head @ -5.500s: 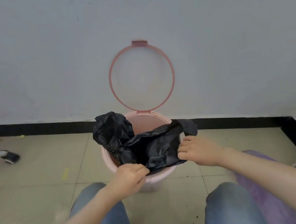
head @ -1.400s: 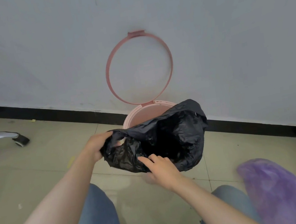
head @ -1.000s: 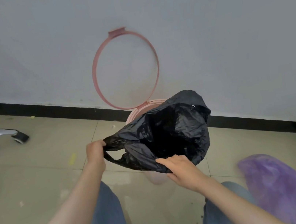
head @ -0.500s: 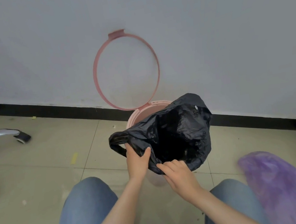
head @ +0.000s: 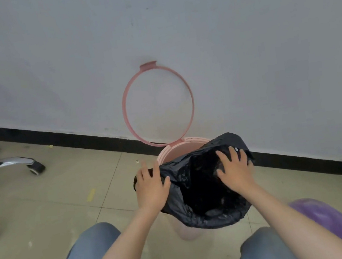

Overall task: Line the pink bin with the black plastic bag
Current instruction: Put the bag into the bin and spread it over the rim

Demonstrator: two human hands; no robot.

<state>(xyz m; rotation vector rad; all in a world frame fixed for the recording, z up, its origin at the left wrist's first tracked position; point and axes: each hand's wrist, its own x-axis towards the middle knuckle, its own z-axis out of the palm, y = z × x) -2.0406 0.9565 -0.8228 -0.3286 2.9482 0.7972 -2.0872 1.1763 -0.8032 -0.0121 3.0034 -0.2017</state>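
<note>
Head view — black plastic bag (head: pixel 206 192) is spread open over the pink bin (head: pixel 182 150); left hand (head: pixel 151 186) and right hand (head: pixel 235 169) are splayed flat on it, nothing pinched. Next judged: mouth folded over bin's rim.

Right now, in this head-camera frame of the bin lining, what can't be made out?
- Near rim of the pink bin: covered by the black bag and both hands.
- Bin's bottom: hidden by the bag.
- Left hand grip on the bag edge: palm faces away.
- Purple object: blurred, cut off by the lower edge.
</note>
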